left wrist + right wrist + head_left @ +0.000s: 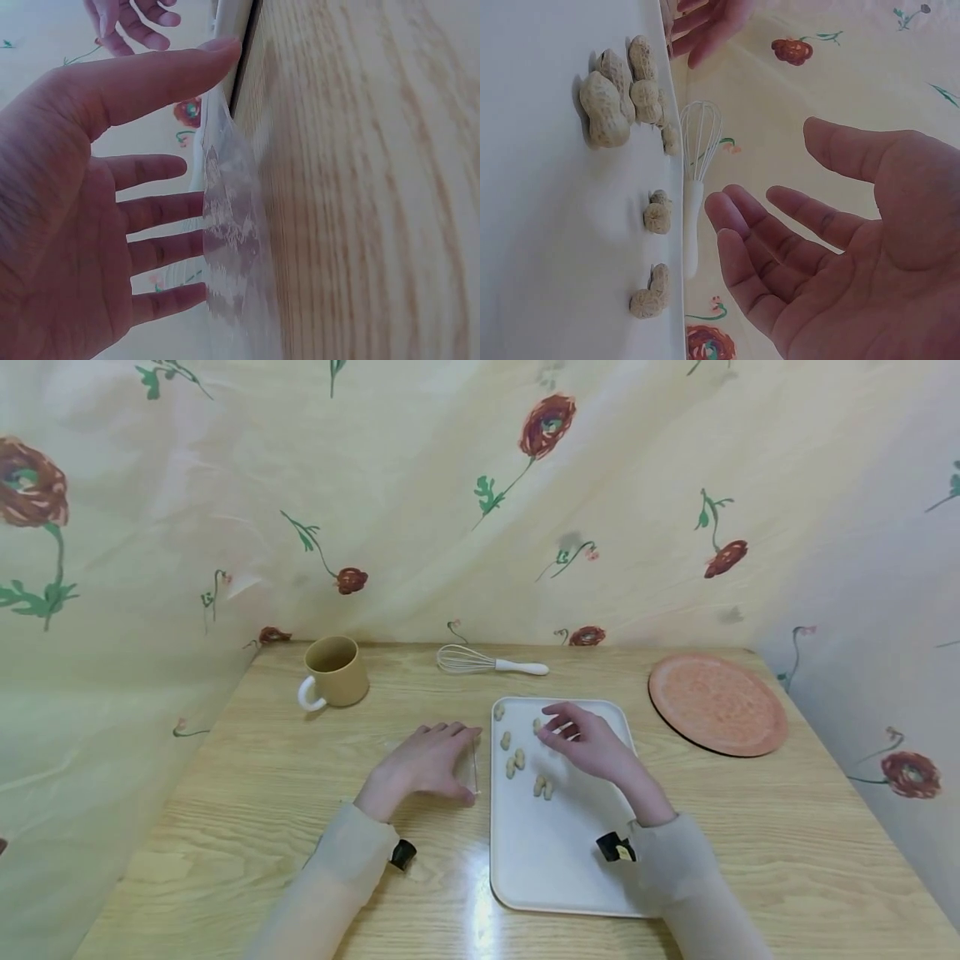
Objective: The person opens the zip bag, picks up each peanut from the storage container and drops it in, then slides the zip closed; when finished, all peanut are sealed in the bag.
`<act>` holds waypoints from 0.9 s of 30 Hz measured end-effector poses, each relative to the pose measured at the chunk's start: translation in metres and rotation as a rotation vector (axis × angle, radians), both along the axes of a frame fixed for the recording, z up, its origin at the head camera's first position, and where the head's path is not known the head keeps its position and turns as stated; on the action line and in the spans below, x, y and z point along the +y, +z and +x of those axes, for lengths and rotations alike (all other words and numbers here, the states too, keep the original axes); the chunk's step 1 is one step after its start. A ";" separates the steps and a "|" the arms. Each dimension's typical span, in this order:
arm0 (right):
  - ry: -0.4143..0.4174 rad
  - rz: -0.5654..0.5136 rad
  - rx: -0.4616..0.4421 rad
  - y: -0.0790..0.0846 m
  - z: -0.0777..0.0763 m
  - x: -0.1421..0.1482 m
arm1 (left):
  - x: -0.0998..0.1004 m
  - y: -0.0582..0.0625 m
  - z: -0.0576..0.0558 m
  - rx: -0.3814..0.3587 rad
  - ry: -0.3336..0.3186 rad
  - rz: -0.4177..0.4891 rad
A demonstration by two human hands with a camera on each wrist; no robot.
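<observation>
My left hand [423, 762] hovers low over the table at the left side of the white tray [562, 864], with thumb and fingers spread. In the left wrist view its straight fingertips reach the edge of a clear plastic bag [240, 247], which lies flat beside the tray. Over the far part of the tray is my right hand [596, 747], its fingers loosely bent and nothing between them. Several unshelled peanuts [604, 112] lie on the tray, some in touching pairs. One peanut [537, 725] shows close by the right fingertips in the head view.
A white-handled whisk [521, 667] lies behind the tray. At the back left stands a tan mug [341, 681] with a white handle. A round pinkish-orange board [717, 703] lies at the back right. Floral cloth [420, 485] hangs along the table's far edge.
</observation>
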State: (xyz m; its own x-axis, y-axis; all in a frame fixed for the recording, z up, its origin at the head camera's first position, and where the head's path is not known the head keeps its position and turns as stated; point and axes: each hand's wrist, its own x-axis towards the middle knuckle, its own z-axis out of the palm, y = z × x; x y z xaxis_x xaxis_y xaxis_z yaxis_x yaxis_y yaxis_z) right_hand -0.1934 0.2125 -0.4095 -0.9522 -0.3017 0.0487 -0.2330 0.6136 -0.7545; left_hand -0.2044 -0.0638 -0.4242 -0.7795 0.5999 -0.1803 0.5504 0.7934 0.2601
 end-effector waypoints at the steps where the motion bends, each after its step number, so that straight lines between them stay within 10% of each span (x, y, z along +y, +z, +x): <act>1: 0.001 -0.001 -0.003 0.000 0.000 0.000 | -0.001 0.000 0.000 -0.002 0.001 0.015; 27: 0.030 -0.193 -0.191 0.007 0.007 -0.015 | 0.012 0.013 0.002 0.091 -0.032 0.226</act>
